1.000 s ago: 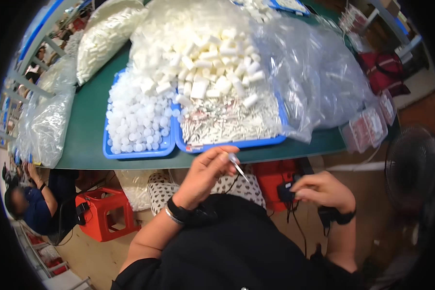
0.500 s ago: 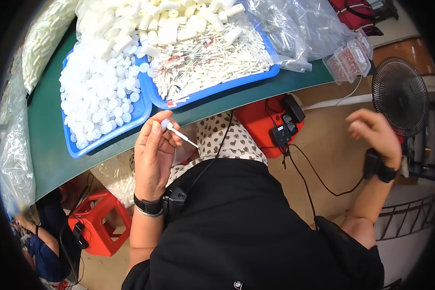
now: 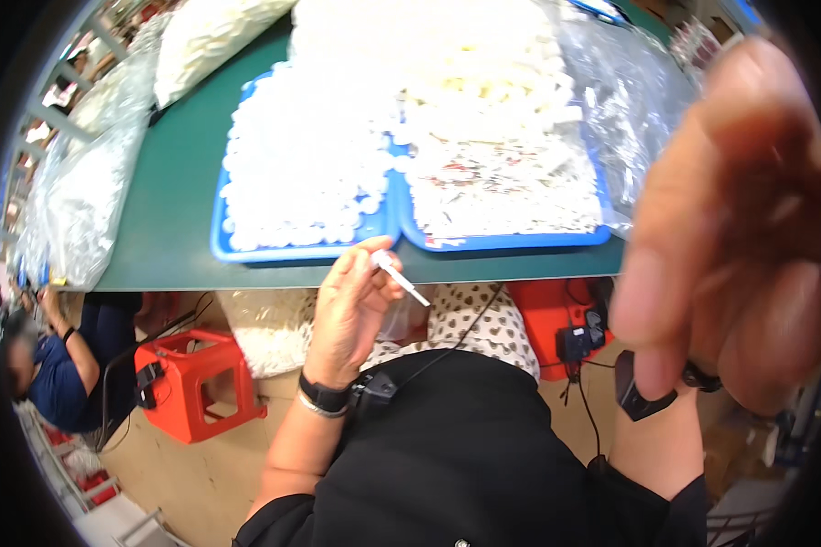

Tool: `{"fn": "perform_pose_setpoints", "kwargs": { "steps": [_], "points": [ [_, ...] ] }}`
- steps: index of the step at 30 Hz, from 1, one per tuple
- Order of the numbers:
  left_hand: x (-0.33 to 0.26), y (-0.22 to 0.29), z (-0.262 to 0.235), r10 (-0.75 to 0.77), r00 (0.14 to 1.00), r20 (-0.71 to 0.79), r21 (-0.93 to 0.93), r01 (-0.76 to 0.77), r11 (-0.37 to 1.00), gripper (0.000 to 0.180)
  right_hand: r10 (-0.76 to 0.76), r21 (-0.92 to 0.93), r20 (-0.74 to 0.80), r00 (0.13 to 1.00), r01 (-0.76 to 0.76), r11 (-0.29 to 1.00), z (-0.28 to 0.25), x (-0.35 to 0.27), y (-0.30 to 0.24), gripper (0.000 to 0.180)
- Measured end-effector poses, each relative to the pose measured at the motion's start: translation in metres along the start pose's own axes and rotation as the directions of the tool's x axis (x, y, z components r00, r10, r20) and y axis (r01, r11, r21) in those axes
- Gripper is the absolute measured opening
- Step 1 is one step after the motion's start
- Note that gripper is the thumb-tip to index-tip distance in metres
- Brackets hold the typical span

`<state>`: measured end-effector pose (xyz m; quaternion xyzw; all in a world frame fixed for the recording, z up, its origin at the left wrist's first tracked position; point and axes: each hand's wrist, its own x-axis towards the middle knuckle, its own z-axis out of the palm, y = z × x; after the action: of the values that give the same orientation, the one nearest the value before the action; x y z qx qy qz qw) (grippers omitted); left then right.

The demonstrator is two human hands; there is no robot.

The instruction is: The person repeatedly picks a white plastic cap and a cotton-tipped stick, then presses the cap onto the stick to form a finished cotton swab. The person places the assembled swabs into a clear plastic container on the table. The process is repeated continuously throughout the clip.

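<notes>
Basically, L hand (image 3: 340,310) pinches a slim white stick (image 3: 409,286) btwn thumb & fingers, tip slanting down-R, in front of the near edge of the green surface (image 3: 187,196). R hand (image 3: 725,242) is R of that, v. close to the cam & blurred; its fingers look bent, can't tell if pressed together or holding smth. Surface runs on past the L fingers: ahead-L, a blue tray (image 3: 274,256) heaped w/ white round caps (image 3: 306,182); ahead-R, a 2nd blue tray (image 3: 520,242) w/ thin white pcs (image 3: 502,201), red bits among them, glare-washed pale heap (image 3: 465,55) behind. Clear plastic (image 3: 622,100) sits just L of the R fingers. Far ahead-L of L fingers: bag of pale pcs (image 3: 212,46). Room: red stool (image 3: 192,401) on tan floor (image 3: 214,474), below-L of L fingers; co-worker (image 3: 50,378) in dark blue further L; R of L fingers, below surface level, a red seat (image 3: 540,319) w/ black adapter (image 3: 573,345).
</notes>
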<state>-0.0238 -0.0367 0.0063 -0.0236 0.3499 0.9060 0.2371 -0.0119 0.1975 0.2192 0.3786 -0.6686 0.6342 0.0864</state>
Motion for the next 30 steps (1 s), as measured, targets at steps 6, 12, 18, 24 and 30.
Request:
{"fn": "perform_pose_setpoints", "kwargs": {
  "steps": [6,12,18,24,30],
  "points": [
    [0.004,0.008,0.005,0.041,0.999,-0.001,-0.034,-0.041,0.999,0.033,0.353,0.637,-0.129,0.927,-0.196,0.746,0.04,-0.006,0.023,0.032],
    [0.009,0.009,0.004,0.08,0.996,-0.048,-0.166,-0.087,0.982,0.036,0.511,0.681,0.103,0.853,-0.435,0.589,0.138,0.04,0.05,0.016],
    [0.019,0.014,0.0,0.064,0.996,-0.062,-0.086,-0.069,0.994,0.038,0.071,0.514,-0.027,0.997,-0.047,0.857,0.163,0.077,0.051,0.013],
    [0.009,0.023,-0.005,0.18,0.984,0.012,-0.086,-0.179,0.98,0.037,0.186,-0.025,-0.209,0.96,-0.195,0.98,0.041,0.095,0.069,0.021],
    [0.014,0.024,0.008,0.155,0.985,-0.07,-0.092,-0.161,0.983,0.037,0.334,-0.653,-0.384,0.861,-0.509,0.561,-0.001,-0.001,0.175,0.02]
  ]
}}
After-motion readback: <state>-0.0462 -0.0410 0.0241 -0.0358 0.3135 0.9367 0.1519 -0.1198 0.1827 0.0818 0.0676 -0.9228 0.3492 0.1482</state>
